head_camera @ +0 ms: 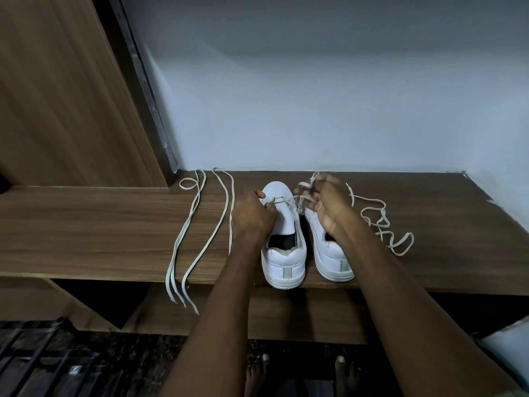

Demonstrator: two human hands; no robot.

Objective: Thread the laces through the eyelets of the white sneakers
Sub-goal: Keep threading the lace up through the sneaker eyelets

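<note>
Two white sneakers stand side by side on a wooden shelf [114,224], heels toward me. My left hand [252,216] rests on the left sneaker [283,253] and pinches a white lace where it crosses the shoe's front eyelets. My right hand [326,207] is over the right sneaker [332,262] and grips the other part of that lace [303,199], which looks blurred. The lace's tail [380,224] coils on the shelf to the right. A second long lace [197,224] lies loose on the shelf at left, its ends hanging over the front edge.
A wooden panel [57,96] rises at the left and a pale wall [315,96] stands behind the shelf. A lower shelf [286,316] sits under the front edge. A dark metal grate [43,362] is on the floor at lower left, and bare feet [303,371] show below.
</note>
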